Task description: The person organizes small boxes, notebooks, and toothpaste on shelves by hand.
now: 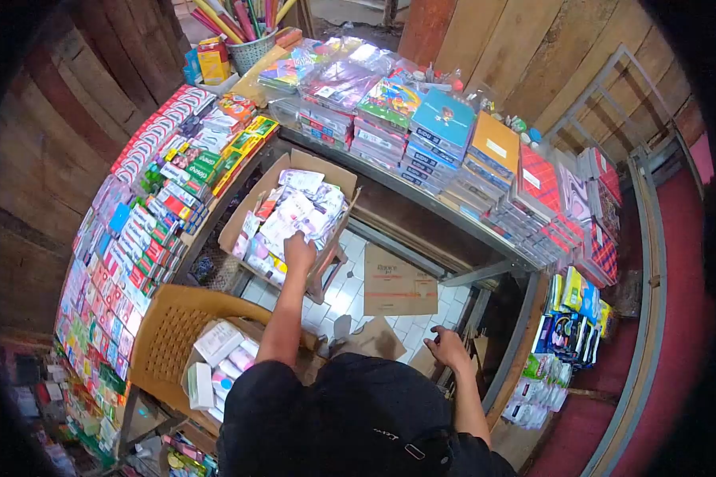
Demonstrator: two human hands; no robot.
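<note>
My left hand (298, 256) reaches into an open cardboard box (229, 230) filled with small white and purple packets (290, 216). Its fingers are bunched together on one of the packets, and the fingertips are partly hidden. The box stands on a small wooden stool (324, 278). My right hand (449, 348) hangs over the floor to the right, holding nothing, with thumb and index finger apart and the other fingers loosely bent. Below it lie flattened cardboard pieces (401, 280) on white tiles.
A brown plastic chair (163, 334) at my left bears a box of white cartons and rolls (219, 343). Shelves of boxed goods (139, 250) curve along the left. Stacked books (441, 127) line the counter ahead. Colourful packs (569, 318) hang at the right.
</note>
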